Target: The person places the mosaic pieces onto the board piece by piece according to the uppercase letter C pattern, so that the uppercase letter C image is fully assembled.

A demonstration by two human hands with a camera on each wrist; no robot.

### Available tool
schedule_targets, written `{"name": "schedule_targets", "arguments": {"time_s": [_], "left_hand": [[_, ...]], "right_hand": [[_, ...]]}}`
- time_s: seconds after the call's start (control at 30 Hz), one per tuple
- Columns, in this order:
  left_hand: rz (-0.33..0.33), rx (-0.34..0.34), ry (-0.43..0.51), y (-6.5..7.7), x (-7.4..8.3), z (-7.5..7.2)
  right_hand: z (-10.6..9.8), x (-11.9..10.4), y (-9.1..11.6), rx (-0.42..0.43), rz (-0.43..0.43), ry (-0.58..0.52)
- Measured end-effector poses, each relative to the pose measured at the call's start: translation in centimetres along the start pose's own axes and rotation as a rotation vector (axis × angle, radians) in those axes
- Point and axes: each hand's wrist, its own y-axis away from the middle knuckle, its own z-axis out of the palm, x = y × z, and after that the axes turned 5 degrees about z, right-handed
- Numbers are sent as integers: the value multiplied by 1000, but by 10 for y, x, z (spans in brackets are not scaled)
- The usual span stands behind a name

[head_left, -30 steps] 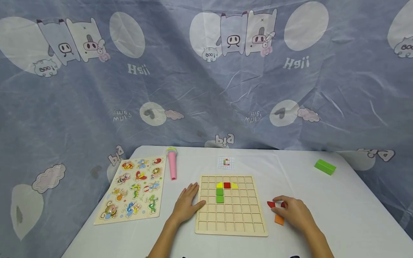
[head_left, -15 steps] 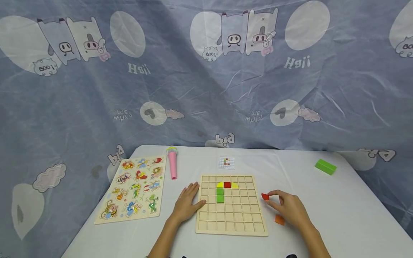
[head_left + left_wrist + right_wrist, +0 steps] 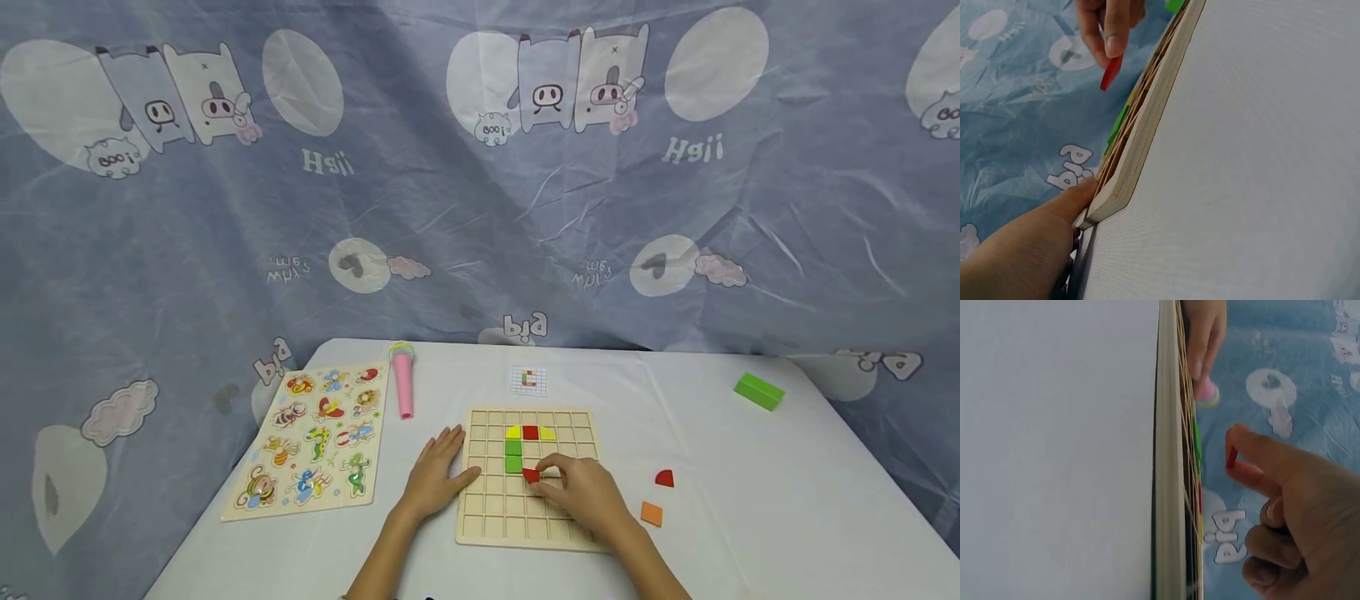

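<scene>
My right hand [image 3: 588,493] pinches a red quarter-round tile [image 3: 531,476] between thumb and index finger, over the middle of the wooden grid board [image 3: 480,527]. In the right wrist view this red tile [image 3: 1231,450] is seen edge-on, a little above the board. My left hand [image 3: 437,475] lies with straight fingers along the board's left edge, thumb on the rim. Set in the grid are two green squares [image 3: 513,456], a red square [image 3: 531,432] and a yellow quarter-round tile [image 3: 548,433] on each side of it.
Right of the board lie another red quarter-round tile [image 3: 664,477] and an orange square tile [image 3: 652,513]. A pattern card [image 3: 528,381] is behind it. A pink toy microphone [image 3: 402,383] and an insect puzzle board [image 3: 303,500] are at left, a green block [image 3: 759,391] at far right.
My right hand has picked up one red tile from beside the board and carried it left over the grid. The other red tile and the orange one stay behind; my left hand stays put.
</scene>
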Motion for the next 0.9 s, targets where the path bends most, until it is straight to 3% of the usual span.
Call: {"name": "schedule_targets", "arguments": {"time_s": [0.3, 0.9], "left_hand": [[2, 5, -3, 0, -1, 2], [7, 4, -5, 0, -2, 2]], "right_hand": [[20, -12, -8, -9, -86, 52], [27, -11, -9, 20, -73, 86]]}}
